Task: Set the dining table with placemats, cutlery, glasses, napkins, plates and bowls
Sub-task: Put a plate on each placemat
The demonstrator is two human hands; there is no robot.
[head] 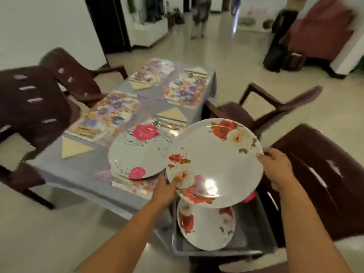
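Left hand [167,189]: my fingers grip the red-rose plate [214,162] at its near-left rim.
Right hand [275,168]: I hold its right rim.
Pink-flower plate [136,152]: lies on the desk [74,172].

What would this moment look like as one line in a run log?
step: setting plates | both hands: left hand, right hand hold red-rose plate above grey bin | placed: pink-flower plate on placemat | next: probably another placemat

Both my forearms reach forward, bare to the elbow. My left hand [167,189] has its thumb curled over a rim, the fingers hidden underneath. My right hand [275,166] grips the opposite edge, knuckles up, fingers hooked over it, wrist bent slightly inward.
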